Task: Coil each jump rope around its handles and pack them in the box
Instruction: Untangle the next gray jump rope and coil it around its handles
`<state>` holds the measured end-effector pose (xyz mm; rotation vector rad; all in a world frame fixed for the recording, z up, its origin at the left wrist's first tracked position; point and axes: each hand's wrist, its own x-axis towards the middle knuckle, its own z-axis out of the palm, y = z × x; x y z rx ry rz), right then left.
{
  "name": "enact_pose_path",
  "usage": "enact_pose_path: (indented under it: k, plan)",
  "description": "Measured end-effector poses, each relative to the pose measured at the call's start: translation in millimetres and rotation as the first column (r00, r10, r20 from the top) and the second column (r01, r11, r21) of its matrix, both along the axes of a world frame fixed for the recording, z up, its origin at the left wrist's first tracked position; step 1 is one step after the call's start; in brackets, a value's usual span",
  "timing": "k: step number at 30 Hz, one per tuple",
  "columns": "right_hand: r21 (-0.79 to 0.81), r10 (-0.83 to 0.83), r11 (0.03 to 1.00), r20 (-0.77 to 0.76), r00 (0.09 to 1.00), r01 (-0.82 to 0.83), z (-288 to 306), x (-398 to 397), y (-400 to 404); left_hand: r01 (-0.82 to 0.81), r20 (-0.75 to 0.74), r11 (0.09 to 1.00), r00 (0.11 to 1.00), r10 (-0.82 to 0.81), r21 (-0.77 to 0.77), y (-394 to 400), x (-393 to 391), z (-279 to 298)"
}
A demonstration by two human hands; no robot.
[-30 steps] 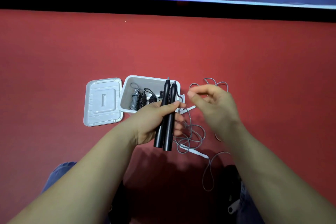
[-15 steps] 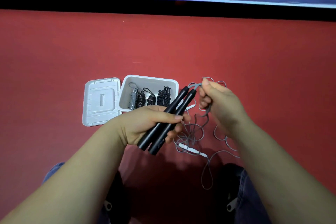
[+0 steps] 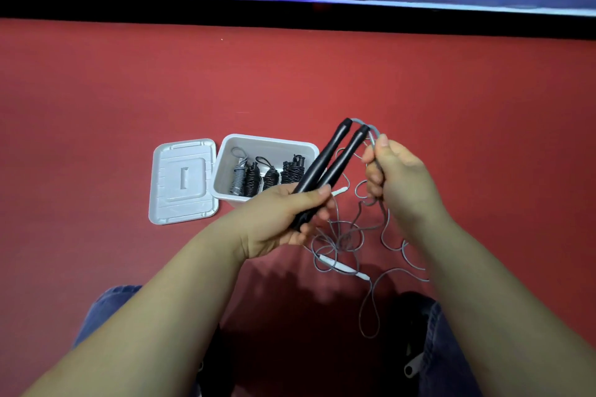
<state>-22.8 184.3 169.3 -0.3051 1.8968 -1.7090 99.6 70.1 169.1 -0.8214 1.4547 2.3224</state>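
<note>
You are seated on a red matte floor (image 3: pixel 419 80) bounded by a black strip and a blue wall. The open white plastic box (image 3: pixel 267 140) holds four coiled jump ropes (image 3: pixel 258 176); its flat white lid (image 3: pixel 182 180) lies just left. Your left hand (image 3: pixel 280 219) grips two black handles (image 3: pixel 332 164) side by side, fingers curled round them. Your right hand (image 3: pixel 400 177) pinches the grey cord (image 3: pixel 374 134) near their tips; loose cord (image 3: pixel 348 235) sprawls below.

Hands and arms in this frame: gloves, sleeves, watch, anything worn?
Nothing worn that shows. Left hand and right hand are bare, with no gloves, rings or wristbands visible. Both forearms are bare too, no sleeves down to the bottom edge of the frame. Fingernails are short and unpainted. Blue denim trousers show below the arms.
</note>
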Motion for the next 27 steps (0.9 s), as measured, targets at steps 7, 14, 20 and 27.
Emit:
enact_pose_path:
  k: [7,14,20,27]
  plan:
    - [0.181,0.365,0.898,0.203,0.909,-0.401,-10,40,-9,-0.440,0.015,0.757,0.869,0.495,0.483,-11,-15,17]
    - [0.448,0.549,0.723,0.089,0.831,-0.526,2,28,2,-0.607,0.029,0.789,0.794,0.607,0.096,-44,-5,8]
    - [0.392,0.610,0.776,-0.262,0.748,-0.495,14,27,3,0.220,0.306,0.714,0.952,-0.008,-0.665,-32,16,-14]
    - [0.397,0.630,0.730,-0.077,0.772,-0.556,3,26,11,0.708,0.309,0.694,0.694,-0.651,-0.128,-28,28,7]
